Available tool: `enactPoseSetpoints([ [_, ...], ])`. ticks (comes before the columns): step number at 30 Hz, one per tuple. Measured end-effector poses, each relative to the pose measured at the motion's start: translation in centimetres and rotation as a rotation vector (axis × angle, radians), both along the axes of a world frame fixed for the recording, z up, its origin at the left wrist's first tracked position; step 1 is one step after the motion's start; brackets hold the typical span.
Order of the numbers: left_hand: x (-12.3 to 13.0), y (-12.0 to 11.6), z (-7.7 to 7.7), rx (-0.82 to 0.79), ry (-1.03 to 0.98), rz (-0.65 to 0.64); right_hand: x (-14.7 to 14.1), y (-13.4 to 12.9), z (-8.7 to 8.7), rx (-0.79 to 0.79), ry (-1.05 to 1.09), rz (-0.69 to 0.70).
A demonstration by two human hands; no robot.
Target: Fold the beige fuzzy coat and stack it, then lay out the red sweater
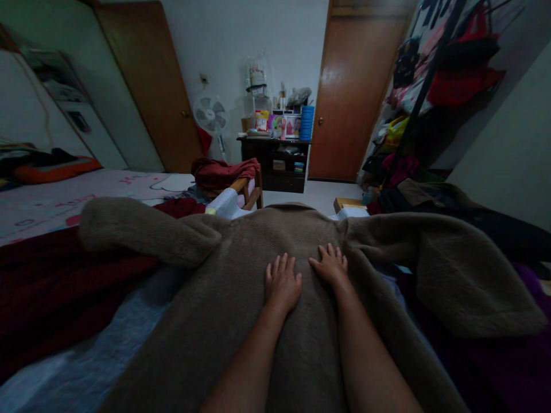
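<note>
- Probably the likeliest trouble is wrinkling: the brown coat (301, 232) lies under both palms, and uneven pushing could ruck its thick, fuzzy fabric between the left hand (283, 284) and the right hand (330, 266).
- Dragging away from the body could shift the whole coat and bend the collar (295, 205), which lies beyond both hands.
- Out to the right of the right hand, the right-side sleeve (469, 275) looks bent and bunched near the shoulder; its weight could tug that half askew if the body of the coat moves.
- Left of the left hand, the left-side sleeve (150, 232) rests across dark red cloth (64, 275); friction there might twist it or pull the cloth along.
- Pale grey cloth (124, 338), nearer the body and left of the left hand, seems loose, so it could slide with the coat and spoil a flat lay. What lies directly below the palms cannot be told.
- As for pose, both forearms reach forward from the near edge, converging slightly, palms down.
- The left hand lies flat, fingers a little apart and pointing away, thumb towards the other hand.
- The right hand sits slightly farther out, fingers fanned, thumb angled leftwards. Neither pinches any fabric.
</note>
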State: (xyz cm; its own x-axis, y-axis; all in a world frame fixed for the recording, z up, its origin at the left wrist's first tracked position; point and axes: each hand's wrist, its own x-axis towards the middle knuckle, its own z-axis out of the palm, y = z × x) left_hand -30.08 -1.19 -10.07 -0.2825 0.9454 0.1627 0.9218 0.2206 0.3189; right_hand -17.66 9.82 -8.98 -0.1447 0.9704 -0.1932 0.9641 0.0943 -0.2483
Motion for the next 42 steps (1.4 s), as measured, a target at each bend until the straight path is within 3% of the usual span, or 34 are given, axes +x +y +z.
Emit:
enactPoseSetpoints([
  [8, 0.2, -0.1, 0.5, -0.012, -0.007, 0.003, 0.2, 0.2, -1.0, 0.159, 0.136, 0.071],
  [14, 0.1, 0.2, -0.1, 0.086, -0.066, 0.061, -1.8, 0.1, -1.9, 0.252, 0.559, 0.438],
  [18, 0.0, 0.5, -0.6, 0.140, -0.115, 0.097, -3.1, -0.8, -1.8, 0.163, 0.527, 0.537],
  [28, 0.1, 0.6, -0.6, 0.132, -0.180, 0.150, -3.5, -2.4, 0.3, 0.080, 0.141, 0.479],
  [42, -0.2, 0.7, -0.7, 0.128, -0.130, 0.125, -2.7, -1.5, -0.1, 0.033, 0.014, 0.182],
])
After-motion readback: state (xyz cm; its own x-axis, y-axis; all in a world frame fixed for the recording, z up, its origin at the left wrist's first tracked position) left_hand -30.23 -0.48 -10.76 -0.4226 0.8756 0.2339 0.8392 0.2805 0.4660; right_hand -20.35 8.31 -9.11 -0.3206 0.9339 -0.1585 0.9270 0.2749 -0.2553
